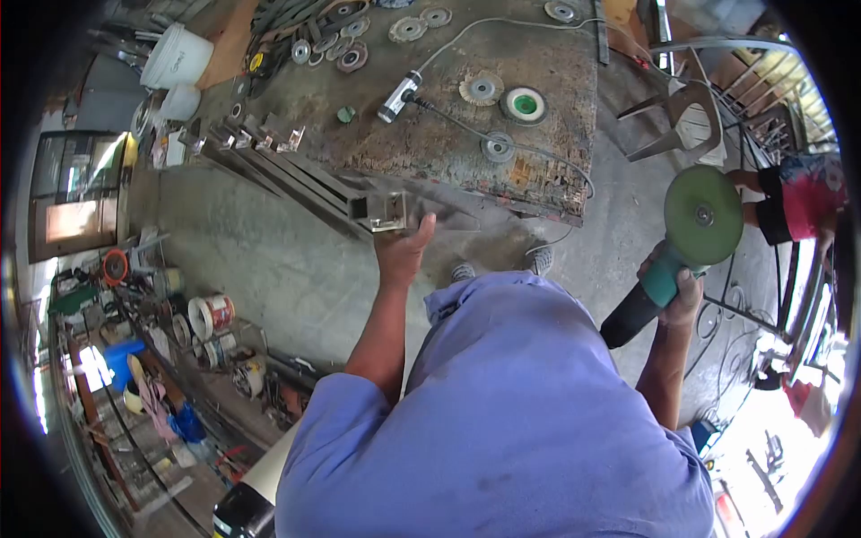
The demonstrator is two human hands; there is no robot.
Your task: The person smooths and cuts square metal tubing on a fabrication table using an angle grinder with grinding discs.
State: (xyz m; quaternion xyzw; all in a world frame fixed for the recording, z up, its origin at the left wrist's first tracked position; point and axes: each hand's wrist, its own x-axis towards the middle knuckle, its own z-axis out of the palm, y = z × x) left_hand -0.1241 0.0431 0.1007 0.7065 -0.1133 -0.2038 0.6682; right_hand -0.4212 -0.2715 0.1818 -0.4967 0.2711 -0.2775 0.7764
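Note:
My left hand (404, 251) grips the near end of a square metal tube (359, 210), beside the workbench's front edge. A shiny metal bracket (388, 213) sits at that end, just above my palm; part of my fingers is hidden behind it. In my right hand (683, 296) is an angle grinder (662, 282) with a teal and black body, held off to the right of the bench. Its large green disc (704, 215) faces up toward me and is apart from the metal. Several more metal tubes (269, 170) with bracketed ends lean along the bench's left side.
On the worn workbench (359, 143) lie several grinding discs (482, 89), a green-centred wheel (524, 106) and a corded power socket (399, 99). Its cable hangs over the right edge. A plastic chair (682, 125) and another person (807, 197) are at right. Buckets (211, 316) and clutter line the left.

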